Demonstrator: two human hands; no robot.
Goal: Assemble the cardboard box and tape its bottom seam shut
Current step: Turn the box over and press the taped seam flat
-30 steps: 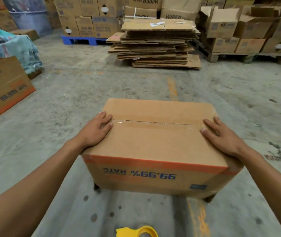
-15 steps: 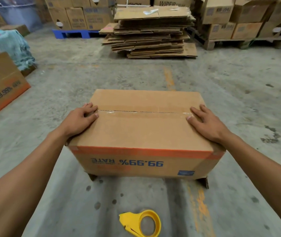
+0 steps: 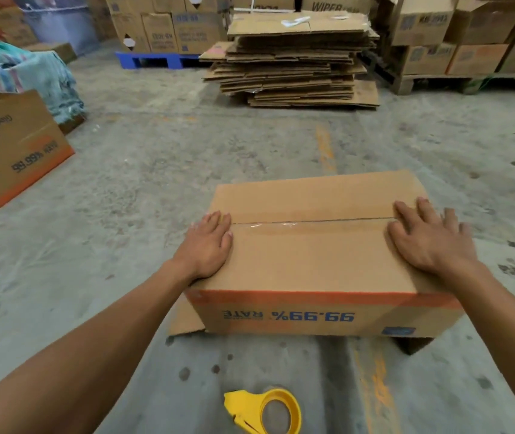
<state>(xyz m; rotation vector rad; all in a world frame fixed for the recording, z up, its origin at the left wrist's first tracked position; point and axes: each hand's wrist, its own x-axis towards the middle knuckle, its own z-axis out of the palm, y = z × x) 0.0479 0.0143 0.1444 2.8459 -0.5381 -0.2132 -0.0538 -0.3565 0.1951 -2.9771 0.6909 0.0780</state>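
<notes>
Head view
Cardboard box [image 3: 312, 261]: seen right of centre in the frame, set upside down on the concrete floor [image 3: 156, 189], its blue print "99.99% RATE" reading inverted on the near side above which an orange band runs.
Bottom seam [image 3: 312, 221]: faced upward, run left to right across the top panel; the two flaps are met along it and a strip of clear tape [image 3: 268, 226] is laid over it, wrinkled near the left end.
Lower flaps: one cardboard flap [image 3: 185, 321] is splayed out on the floor at the box's lower left corner, another is glimpsed in shadow at the lower right corner.
Left hand [image 3: 207, 245]: laid flat on the left end of the top panel, fingers straight and together, reaching to the seam's end; nothing is gripped.
Right hand [image 3: 428, 242]: laid flat on the right end of the top panel, fingers straight and slightly spread across the seam's end; nothing is gripped.
Tape dispenser [image 3: 265, 411]: yellow, lain on the floor at the bottom centre of the frame, apart from the box and both hands.
Second box [image 3: 12, 148]: printed alike, stood at the left edge of the frame.
Flattened cardboard stack [image 3: 296, 64]: piled at upper centre.
Stacked cartons [image 3: 162, 29]: ranged on pallets along the top of the frame.
Cloth bundle [image 3: 24, 73]: heaped at upper left.
</notes>
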